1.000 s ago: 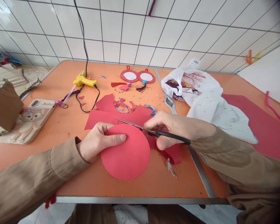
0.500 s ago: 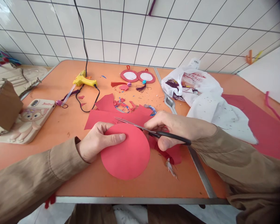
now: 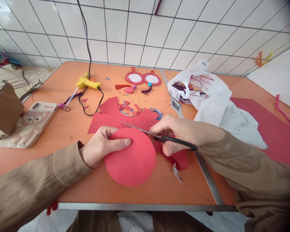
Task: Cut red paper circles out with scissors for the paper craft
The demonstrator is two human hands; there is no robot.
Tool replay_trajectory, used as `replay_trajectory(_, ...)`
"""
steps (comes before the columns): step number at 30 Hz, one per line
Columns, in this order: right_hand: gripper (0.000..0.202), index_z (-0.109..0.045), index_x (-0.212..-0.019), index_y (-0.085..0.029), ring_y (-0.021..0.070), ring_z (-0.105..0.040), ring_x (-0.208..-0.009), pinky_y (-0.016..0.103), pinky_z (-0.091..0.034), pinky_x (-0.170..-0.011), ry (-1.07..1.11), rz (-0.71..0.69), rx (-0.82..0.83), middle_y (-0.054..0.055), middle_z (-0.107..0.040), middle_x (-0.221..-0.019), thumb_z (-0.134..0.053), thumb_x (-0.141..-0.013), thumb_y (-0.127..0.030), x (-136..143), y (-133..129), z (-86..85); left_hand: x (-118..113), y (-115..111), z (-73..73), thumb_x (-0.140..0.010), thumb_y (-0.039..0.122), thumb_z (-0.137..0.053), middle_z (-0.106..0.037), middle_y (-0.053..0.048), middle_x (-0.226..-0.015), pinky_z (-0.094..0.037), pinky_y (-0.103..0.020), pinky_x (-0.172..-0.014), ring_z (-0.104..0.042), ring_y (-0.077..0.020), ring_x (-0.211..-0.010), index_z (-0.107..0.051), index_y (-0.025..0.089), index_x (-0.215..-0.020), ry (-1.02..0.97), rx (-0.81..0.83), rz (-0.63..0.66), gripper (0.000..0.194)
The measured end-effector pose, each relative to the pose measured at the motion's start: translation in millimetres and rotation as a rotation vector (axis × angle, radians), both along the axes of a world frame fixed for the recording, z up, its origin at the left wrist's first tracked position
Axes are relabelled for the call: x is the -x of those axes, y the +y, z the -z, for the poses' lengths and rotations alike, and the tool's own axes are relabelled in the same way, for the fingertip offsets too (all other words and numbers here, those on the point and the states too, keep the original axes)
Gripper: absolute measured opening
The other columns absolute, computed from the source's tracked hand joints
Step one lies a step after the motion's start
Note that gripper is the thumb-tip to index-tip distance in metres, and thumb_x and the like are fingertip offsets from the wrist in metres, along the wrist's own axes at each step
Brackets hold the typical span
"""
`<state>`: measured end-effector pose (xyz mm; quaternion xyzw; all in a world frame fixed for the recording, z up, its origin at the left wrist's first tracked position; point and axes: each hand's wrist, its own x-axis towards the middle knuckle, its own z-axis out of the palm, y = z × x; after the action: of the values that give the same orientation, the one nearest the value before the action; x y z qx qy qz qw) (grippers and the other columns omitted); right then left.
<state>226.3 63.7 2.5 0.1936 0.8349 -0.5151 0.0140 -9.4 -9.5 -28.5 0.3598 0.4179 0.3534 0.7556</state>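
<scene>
My left hand (image 3: 103, 145) pinches a round red paper disc (image 3: 132, 164) at its upper left, thumb on top and fingers hidden beneath. Black-handled scissors (image 3: 178, 141) are gripped in my right hand (image 3: 178, 133), their blades pointing left along the disc's upper edge. From this angle I cannot tell whether the blades touch the paper. Behind and below the disc lie red paper offcuts (image 3: 103, 124), one curled strip reaching under my right hand.
A yellow glue gun (image 3: 88, 82) with its cord stands back left, near a phone (image 3: 30, 124) and a cardboard box (image 3: 6, 106). Two red-rimmed round ornaments (image 3: 134, 77) lie at the back. A white plastic bag (image 3: 212, 87) and red sheet (image 3: 260, 124) are on the right.
</scene>
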Motion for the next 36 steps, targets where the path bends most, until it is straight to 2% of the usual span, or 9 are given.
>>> replay_trajectory(3, 0.057, -0.052, -0.067, -0.013, 0.0065, -0.028, -0.052, 0.021, -0.022, -0.043, 0.010, 0.069, 0.066, -0.005, -0.033, -0.058, -0.065, -0.071, -0.068, 0.4, -0.8, -0.9, 0.1, -0.1, 0.3, -0.066, 0.030, -0.083, -0.076, -0.005, -0.064, -0.055, -0.020, -0.047, -0.068, -0.0153, -0.053, -0.078, 0.014, -0.069, 0.010, 0.002, -0.002, 0.018)
replay_trajectory(7, 0.055, -0.048, -0.063, -0.014, 0.0063, -0.027, -0.051, 0.021, -0.021, -0.043, 0.013, 0.075, 0.091, -0.006, -0.032, -0.057, -0.067, -0.071, -0.066, 1.1, -1.7, -1.2, 0.1, 0.8, 0.7, -0.065, 0.031, -0.083, -0.076, -0.005, -0.064, -0.055, -0.020, -0.048, -0.068, -0.0154, -0.053, -0.078, 0.014, -0.069, 0.011, 0.008, 0.000, 0.018)
replay_trajectory(19, 0.058, -0.037, -0.059, -0.017, 0.0058, -0.024, -0.052, 0.021, -0.018, -0.044, 0.025, 0.068, 0.038, -0.007, -0.027, -0.058, -0.067, -0.071, -0.065, 0.2, -0.4, 1.5, -1.6, -0.4, -1.5, -0.064, 0.031, -0.083, -0.075, -0.006, -0.064, -0.054, -0.021, -0.048, -0.067, -0.0157, -0.053, -0.077, 0.014, -0.069, 0.020, 0.020, 0.014, 0.019)
replay_trajectory(28, 0.055, -0.053, -0.067, -0.012, 0.0067, -0.030, -0.053, 0.020, -0.023, -0.043, 0.008, 0.117, 0.177, -0.005, -0.035, -0.059, -0.073, -0.066, -0.064, -1.3, -2.1, 0.1, -2.6, 0.0, -1.3, -0.064, 0.030, -0.083, -0.075, -0.007, -0.064, -0.053, -0.023, -0.047, -0.067, -0.0171, -0.052, -0.077, 0.014, -0.068, 0.024, 0.037, -0.016, 0.017)
replay_trajectory(32, 0.060, -0.059, -0.076, -0.009, 0.0074, -0.036, -0.052, 0.020, -0.028, -0.043, 0.018, 0.093, 0.169, -0.003, -0.044, -0.060, -0.067, -0.069, -0.069, -0.6, -1.8, -2.5, -2.0, -0.9, -1.6, -0.065, 0.029, -0.083, -0.075, -0.006, -0.063, -0.053, -0.022, -0.048, -0.067, -0.0161, -0.052, -0.077, 0.015, -0.068, 0.006, 0.036, -0.013, 0.016)
replay_trajectory(36, 0.069, -0.061, -0.080, -0.008, 0.0068, -0.032, -0.049, 0.021, -0.026, -0.043, -0.008, 0.068, 0.077, -0.003, -0.042, -0.056, -0.057, -0.070, -0.076, -1.3, -0.5, -8.3, -1.4, -1.2, -2.0, -0.064, 0.029, -0.084, -0.074, -0.005, -0.062, -0.052, -0.021, -0.046, -0.066, -0.0150, -0.051, -0.076, 0.014, -0.066, -0.013, 0.035, -0.029, 0.016)
